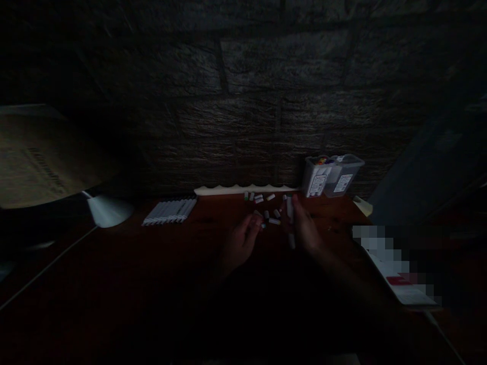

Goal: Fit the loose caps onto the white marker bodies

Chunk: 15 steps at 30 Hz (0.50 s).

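In dim light, my right hand (307, 230) is wrapped round a white marker (290, 209) held upright, and its lower end shows below the fingers. My left hand (241, 238) has its fingers drawn together in a pinch at the near side of a scatter of short marker caps. A small pale cap (257, 213) appears to be between its fingertips, partly hidden. Several loose caps (258, 198) lie beyond both hands, white with coloured ends, one of them green. More caps (274, 221) lie between the hands.
White markers (170, 211) lie in a row on the wooden table (213, 215) at left. Two clear plastic boxes (335, 176) stand by the brick wall (247, 111). A lamp (110, 210) is at left. At right lies a pale flat object (403, 284), partly pixelated.
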{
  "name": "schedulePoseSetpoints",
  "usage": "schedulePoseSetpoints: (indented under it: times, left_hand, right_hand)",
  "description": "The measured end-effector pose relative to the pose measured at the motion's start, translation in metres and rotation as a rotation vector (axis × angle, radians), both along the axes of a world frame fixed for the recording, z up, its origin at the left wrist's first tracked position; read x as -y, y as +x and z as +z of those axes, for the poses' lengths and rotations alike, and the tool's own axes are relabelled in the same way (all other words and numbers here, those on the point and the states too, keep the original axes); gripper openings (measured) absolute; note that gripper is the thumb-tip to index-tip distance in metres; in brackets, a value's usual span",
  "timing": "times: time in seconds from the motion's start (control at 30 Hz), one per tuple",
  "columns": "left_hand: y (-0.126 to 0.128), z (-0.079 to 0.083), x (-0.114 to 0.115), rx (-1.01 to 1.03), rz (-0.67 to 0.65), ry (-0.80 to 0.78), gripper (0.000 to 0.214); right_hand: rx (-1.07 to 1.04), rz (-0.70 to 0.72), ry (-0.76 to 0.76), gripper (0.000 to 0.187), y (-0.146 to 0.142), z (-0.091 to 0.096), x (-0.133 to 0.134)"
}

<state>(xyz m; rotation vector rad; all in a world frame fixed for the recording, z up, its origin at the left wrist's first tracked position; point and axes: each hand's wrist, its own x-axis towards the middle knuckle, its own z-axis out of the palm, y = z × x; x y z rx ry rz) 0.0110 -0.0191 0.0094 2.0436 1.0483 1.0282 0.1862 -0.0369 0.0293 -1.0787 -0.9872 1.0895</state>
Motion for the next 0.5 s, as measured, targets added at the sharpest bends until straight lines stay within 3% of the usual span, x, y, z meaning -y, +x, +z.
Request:
schedulePoseSetpoints:
  times: [0.27,0.5]
  left_hand:
    - [0.0006,0.0006,0.0017,0.02,-0.01,-0.021,0.032]
    - [-0.0003,0.0017,0.0019,0.014,-0.017,0.001,0.032]
  right_hand:
    - [0.096,0.043,0.09,0.035,-0.0071,0.0083,0.009]
    - [0.099,0.023,0.02,0.037,-0.0064,0.0047,0.0081]
